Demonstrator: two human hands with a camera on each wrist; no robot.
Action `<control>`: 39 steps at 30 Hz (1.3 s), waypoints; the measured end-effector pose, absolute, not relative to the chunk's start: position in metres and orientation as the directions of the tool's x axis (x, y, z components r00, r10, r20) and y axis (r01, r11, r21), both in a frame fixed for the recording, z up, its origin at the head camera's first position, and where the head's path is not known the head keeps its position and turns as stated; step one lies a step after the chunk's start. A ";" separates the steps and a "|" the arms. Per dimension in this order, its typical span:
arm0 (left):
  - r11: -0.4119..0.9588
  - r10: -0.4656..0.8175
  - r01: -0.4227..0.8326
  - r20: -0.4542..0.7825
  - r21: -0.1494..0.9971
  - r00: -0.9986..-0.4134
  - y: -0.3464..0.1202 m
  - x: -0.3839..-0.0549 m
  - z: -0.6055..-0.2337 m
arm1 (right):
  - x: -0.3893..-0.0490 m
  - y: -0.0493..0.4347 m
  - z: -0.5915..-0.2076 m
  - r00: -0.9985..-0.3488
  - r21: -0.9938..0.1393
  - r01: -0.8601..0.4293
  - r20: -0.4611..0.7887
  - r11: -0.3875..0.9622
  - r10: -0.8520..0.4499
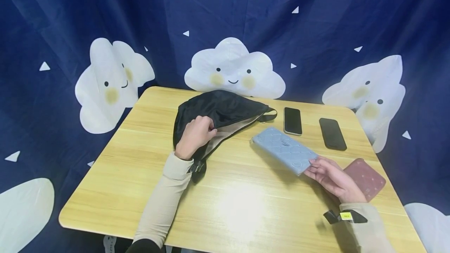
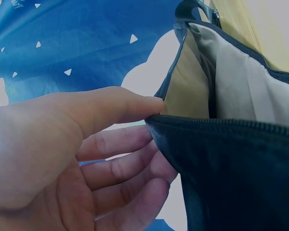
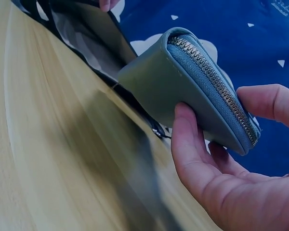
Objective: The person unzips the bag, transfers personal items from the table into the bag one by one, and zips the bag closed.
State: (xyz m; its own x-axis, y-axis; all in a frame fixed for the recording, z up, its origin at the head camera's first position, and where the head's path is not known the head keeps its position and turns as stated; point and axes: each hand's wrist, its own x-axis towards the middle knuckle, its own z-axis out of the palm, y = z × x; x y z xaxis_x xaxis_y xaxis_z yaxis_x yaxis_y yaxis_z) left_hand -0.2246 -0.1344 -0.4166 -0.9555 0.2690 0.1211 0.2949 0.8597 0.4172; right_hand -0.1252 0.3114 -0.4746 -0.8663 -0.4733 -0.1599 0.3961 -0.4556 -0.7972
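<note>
A black zippered bag (image 1: 221, 104) with a pale lining lies at the back of the table, its mouth gaping. My left hand (image 1: 197, 134) pinches the zipper edge between thumb and fingers, as the left wrist view shows close up, and the lining (image 2: 250, 72) is visible inside. Over the table, right of the bag, my right hand (image 1: 332, 177) grips a light blue quilted wallet (image 1: 284, 147) by its near end. In the right wrist view the thumb and fingers clasp the wallet (image 3: 178, 91) along its zipper side, and its far end points toward the bag opening.
Two dark phones lie at the back right: one phone (image 1: 292, 121) near the bag's strap loop (image 1: 268, 115), another phone (image 1: 332, 134) farther right. A dusty red pouch (image 1: 365, 179) lies partly behind my right hand. Behind the wooden table (image 1: 116, 182) hangs a blue cloud-print curtain (image 1: 168, 3).
</note>
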 end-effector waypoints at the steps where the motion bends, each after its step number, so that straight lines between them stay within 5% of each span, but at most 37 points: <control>1: 0.859 0.270 0.296 0.123 0.418 -0.955 -0.134 -0.225 -0.417 | -0.126 0.311 -0.474 -0.867 -0.795 0.397 -0.161 -0.458 -0.472; 39: 0.875 0.268 0.300 0.137 0.380 -0.954 -0.133 -0.224 -0.416 | -0.145 0.252 -0.472 -0.844 -0.818 0.417 -0.188 -0.396 -0.502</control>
State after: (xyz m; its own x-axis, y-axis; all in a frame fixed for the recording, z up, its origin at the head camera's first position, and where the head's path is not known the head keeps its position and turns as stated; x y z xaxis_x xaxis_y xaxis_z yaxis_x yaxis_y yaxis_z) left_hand -0.2243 -0.1335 -0.4161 -0.9537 0.2675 0.1373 0.3002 0.8749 0.3800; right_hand -0.1453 0.2525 -0.4717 -0.8442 -0.5020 -0.1877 0.4172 -0.3957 -0.8181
